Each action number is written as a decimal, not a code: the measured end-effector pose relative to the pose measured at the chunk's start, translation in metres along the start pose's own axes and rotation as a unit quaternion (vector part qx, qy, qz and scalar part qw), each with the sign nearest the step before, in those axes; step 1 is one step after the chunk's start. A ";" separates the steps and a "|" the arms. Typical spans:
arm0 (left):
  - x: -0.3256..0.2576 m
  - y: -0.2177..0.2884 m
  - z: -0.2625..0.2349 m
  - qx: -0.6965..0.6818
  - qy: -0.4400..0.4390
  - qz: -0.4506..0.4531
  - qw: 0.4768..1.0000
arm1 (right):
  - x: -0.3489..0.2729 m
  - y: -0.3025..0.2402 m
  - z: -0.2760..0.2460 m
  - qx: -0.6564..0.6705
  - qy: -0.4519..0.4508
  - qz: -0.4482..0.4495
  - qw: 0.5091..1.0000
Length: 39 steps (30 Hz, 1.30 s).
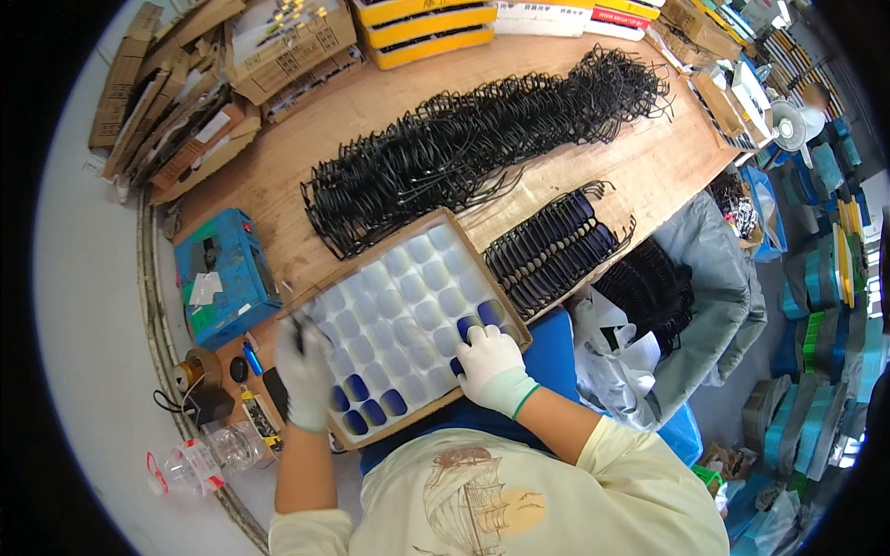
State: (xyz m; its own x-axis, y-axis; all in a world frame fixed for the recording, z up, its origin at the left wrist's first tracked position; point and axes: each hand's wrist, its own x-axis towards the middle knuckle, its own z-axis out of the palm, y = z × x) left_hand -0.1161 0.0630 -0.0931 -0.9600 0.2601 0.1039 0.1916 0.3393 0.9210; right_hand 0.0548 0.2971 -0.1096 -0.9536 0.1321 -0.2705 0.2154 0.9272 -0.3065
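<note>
lens tray (490,269) sat at near edge of surface (278,153), dark blue lenses (394,401) inside. right hand (496,371) fingers bent over lenses, grip couldn't tell; left hand (304,375) blurred, fingers couldn't tell. outward: printed cardboard box (301,60), lettered yellow crates (426,39).

L glove (304,371) wht; R glove (494,369) wht, grn cuff edge (526,402); dk pcs (394,402) blue, pale pcs (381,332) grey-wht; tray (479,262) brn; wiry pile (464,139) blk; shirt (612,510) cream w/ 1 brn ship print (464,496)
</note>
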 end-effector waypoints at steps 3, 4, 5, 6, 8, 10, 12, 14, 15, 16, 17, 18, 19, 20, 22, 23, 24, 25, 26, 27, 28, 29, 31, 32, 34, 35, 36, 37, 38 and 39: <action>-0.083 0.031 -0.010 0.087 -0.071 0.007 0.994 | -0.004 0.003 0.004 -0.014 0.005 -0.026 1.000; -0.110 0.035 -0.015 0.033 -0.105 -0.021 0.994 | -0.004 0.006 0.004 -0.011 -0.002 -0.047 0.999; -0.135 0.032 -0.019 -0.047 -0.133 -0.049 0.989 | -0.006 0.007 0.003 -0.011 -0.010 -0.071 0.997; -0.152 0.038 -0.021 -0.091 -0.146 -0.072 0.982 | -0.013 0.010 -0.002 0.033 -0.011 -0.101 0.994; -0.166 0.052 -0.024 -0.148 -0.180 -0.107 0.966 | -0.024 0.020 0.001 0.045 -0.017 -0.149 0.988; -0.176 0.049 -0.030 -0.144 -0.205 -0.098 0.963 | -0.033 0.018 -0.002 0.029 -0.031 -0.172 0.984; -0.180 0.047 -0.033 -0.150 -0.209 -0.103 0.961 | -0.046 0.005 -0.013 0.057 0.016 -0.177 0.982; -0.175 0.052 -0.030 -0.135 -0.199 -0.119 0.963 | -0.065 -0.023 -0.032 0.192 0.076 -0.171 0.963; -0.172 0.053 -0.028 -0.127 -0.194 -0.128 0.964 | -0.073 -0.038 -0.042 0.287 0.060 -0.150 0.944; -0.170 0.056 -0.026 -0.084 -0.216 -0.093 0.968 | -0.083 -0.053 -0.047 0.414 0.063 -0.129 0.899; -0.168 0.058 -0.025 -0.040 -0.236 -0.056 0.969 | -0.089 -0.066 -0.046 0.533 0.065 -0.106 0.837; -0.165 0.062 -0.023 0.004 -0.255 -0.020 0.967 | -0.090 -0.075 -0.040 0.517 0.104 -0.115 0.842; -0.164 0.068 -0.021 0.022 -0.253 -0.021 0.967 | -0.089 -0.082 -0.035 0.499 0.142 -0.124 0.846; -0.163 0.077 -0.019 0.039 -0.250 -0.022 0.967 | -0.089 -0.087 -0.035 0.440 0.196 -0.145 0.864; -0.161 0.084 -0.022 0.051 -0.257 -0.027 0.965 | -0.089 -0.086 -0.040 0.444 0.187 -0.159 0.862; -0.162 0.076 -0.023 0.024 -0.261 -0.035 0.964 | -0.088 -0.085 -0.042 0.446 0.182 -0.166 0.861; -0.165 0.066 -0.024 -0.002 -0.265 -0.044 0.963 | -0.089 -0.084 -0.041 0.493 0.143 -0.139 0.847; -0.167 0.059 -0.025 -0.029 -0.269 -0.053 0.961 | -0.089 -0.083 -0.040 0.457 0.160 -0.162 0.860; -0.169 0.055 -0.027 -0.022 -0.265 -0.055 0.962 | -0.089 -0.082 -0.039 0.419 0.175 -0.185 0.872; -0.169 0.057 -0.028 -0.016 -0.261 -0.057 0.964 | -0.088 -0.082 -0.039 0.380 0.190 -0.207 0.881; -0.170 0.057 -0.029 -0.010 -0.257 -0.059 0.965 | -0.089 -0.086 -0.038 0.395 0.194 -0.212 0.873; -0.172 0.056 -0.029 -0.024 -0.235 -0.052 0.970 | -0.089 -0.089 -0.038 0.432 0.177 -0.185 0.865; -0.177 0.053 -0.029 -0.049 -0.192 -0.036 0.979 | -0.088 -0.093 -0.039 0.506 0.142 -0.129 0.841; -0.177 0.053 -0.030 -0.060 -0.197 -0.023 0.978 | -0.087 -0.093 -0.039 0.546 0.086 -0.116 0.825; -0.178 0.055 -0.034 -0.083 -0.209 0.002 0.974 | -0.086 -0.089 -0.042 0.616 -0.027 -0.084 0.783; -0.178 0.061 -0.036 -0.076 -0.218 0.003 0.973 | -0.084 -0.084 -0.044 0.600 -0.070 -0.085 0.793; -0.177 0.071 -0.039 -0.069 -0.228 0.004 0.971 | -0.081 -0.079 -0.048 0.583 -0.111 -0.084 0.801; -0.176 0.078 -0.041 -0.062 -0.239 0.005 0.969 | -0.080 -0.075 -0.049 0.565 -0.152 -0.082 0.807; -0.174 0.082 -0.043 -0.055 -0.235 0.004 0.970 | -0.080 -0.074 -0.048 0.558 -0.143 -0.097 0.811; -0.173 0.086 -0.044 -0.048 -0.233 0.003 0.971 | -0.081 -0.073 -0.047 0.552 -0.133 -0.111 0.815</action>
State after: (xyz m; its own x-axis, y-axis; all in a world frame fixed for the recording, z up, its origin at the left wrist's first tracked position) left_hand 0.0577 0.0071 -0.0158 -0.7581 0.6501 -0.0515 0.1551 0.2564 0.9541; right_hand 0.1065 0.2351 -0.0218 -0.9469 -0.2134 -0.2406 0.2425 0.0174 -0.9700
